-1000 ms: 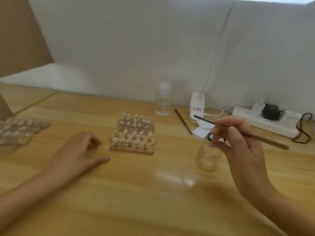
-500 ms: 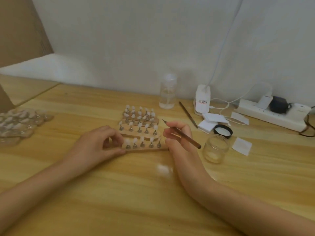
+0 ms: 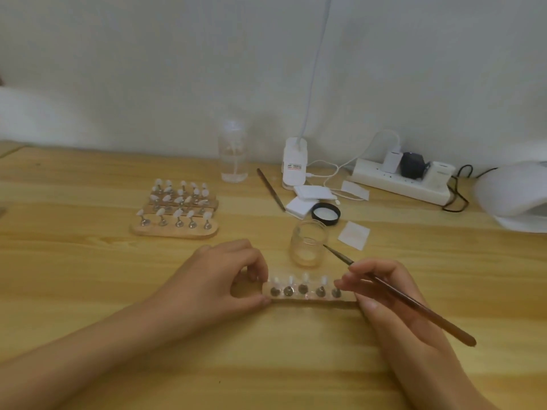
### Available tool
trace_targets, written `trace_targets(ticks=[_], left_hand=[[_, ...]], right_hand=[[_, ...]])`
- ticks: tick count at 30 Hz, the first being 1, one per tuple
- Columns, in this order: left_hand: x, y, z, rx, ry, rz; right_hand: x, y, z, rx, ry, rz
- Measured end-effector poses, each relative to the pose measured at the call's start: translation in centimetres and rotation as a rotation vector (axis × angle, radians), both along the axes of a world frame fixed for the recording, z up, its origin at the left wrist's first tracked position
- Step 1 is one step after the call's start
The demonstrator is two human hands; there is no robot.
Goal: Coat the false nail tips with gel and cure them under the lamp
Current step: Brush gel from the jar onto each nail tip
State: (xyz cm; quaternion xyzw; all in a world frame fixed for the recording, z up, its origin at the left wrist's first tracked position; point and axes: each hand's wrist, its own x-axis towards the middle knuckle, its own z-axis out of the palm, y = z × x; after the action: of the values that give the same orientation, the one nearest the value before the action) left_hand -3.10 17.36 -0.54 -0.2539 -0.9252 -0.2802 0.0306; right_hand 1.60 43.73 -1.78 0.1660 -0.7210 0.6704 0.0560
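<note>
A wooden holder strip [image 3: 310, 298] with several white nail tips on metal stands lies on the table between my hands. My left hand [image 3: 225, 279] pinches its left end. My right hand [image 3: 381, 294] touches its right end while gripping a thin brown brush [image 3: 414, 306], tip pointing up-left toward a small glass gel jar [image 3: 307, 247]. Three more holder strips [image 3: 177, 211] with nail tips stand further back on the left. The white curing lamp [image 3: 518, 196] sits at the right edge, partly cut off.
Behind the jar lie its black lid [image 3: 325, 213], white pads [image 3: 307, 196], a second brush [image 3: 270, 189], a clear bottle [image 3: 233, 152], a white clip lamp base [image 3: 293, 165] and a power strip [image 3: 405, 180] with cables. A white wall backs the table.
One holder strip has been drawn from the group toward me and now lies in front of the jar. Both hands came nearer with it; the right hand still holds the brush.
</note>
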Motion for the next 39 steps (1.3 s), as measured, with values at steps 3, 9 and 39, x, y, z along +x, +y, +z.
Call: trace_targets(ticks=[3, 9, 39], left_hand=[[-0.3, 0.7, -0.2, 0.017, -0.002, -0.005], [-0.3, 0.4, -0.5, 0.046, -0.027, -0.012], [1.1, 2.1, 0.0, -0.001, 0.348, -0.078]], right_hand=[[-0.5, 1.0, 0.4, -0.031, -0.040, -0.033], [-1.8, 1.6, 0.9, -0.069, -0.090, -0.043], [-11.1, -1.0, 3.5, 0.163, -0.040, 0.036]])
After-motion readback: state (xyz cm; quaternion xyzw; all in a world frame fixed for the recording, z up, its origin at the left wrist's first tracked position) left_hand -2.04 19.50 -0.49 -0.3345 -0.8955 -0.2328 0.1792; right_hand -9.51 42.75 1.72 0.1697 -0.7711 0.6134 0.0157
